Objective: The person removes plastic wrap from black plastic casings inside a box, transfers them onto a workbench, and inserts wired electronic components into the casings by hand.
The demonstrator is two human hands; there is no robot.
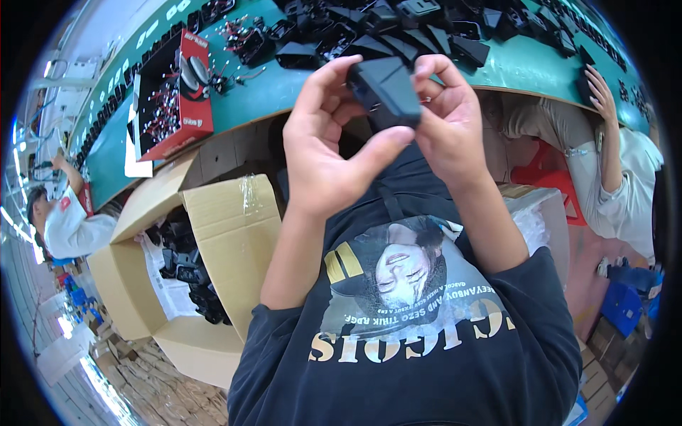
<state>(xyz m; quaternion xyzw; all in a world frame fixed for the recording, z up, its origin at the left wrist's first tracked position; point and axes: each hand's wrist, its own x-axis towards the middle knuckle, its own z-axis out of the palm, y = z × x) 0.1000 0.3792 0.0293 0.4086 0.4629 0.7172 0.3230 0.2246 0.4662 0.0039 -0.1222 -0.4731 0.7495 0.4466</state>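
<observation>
Between both my hands, a black angular plastic housing (389, 89) is held up just off the near edge of the green workbench (266, 91). My left hand (328, 142) grips its left side, thumb stretched along the lower edge and fingers behind. On the other side my right hand (449, 117) pinches the right edge with thumb and fingers. Parts of the fingers behind the housing are hidden. Beyond it, a heap of similar black plastic housings (401, 44) lies on the bench.
A red box (193, 124) of small wired parts stands on the bench at left. Below it is an open cardboard box (234, 213) with black parts inside. One co-worker (611, 163) sits at right, a hand at the bench; another person (71, 220) is at far left.
</observation>
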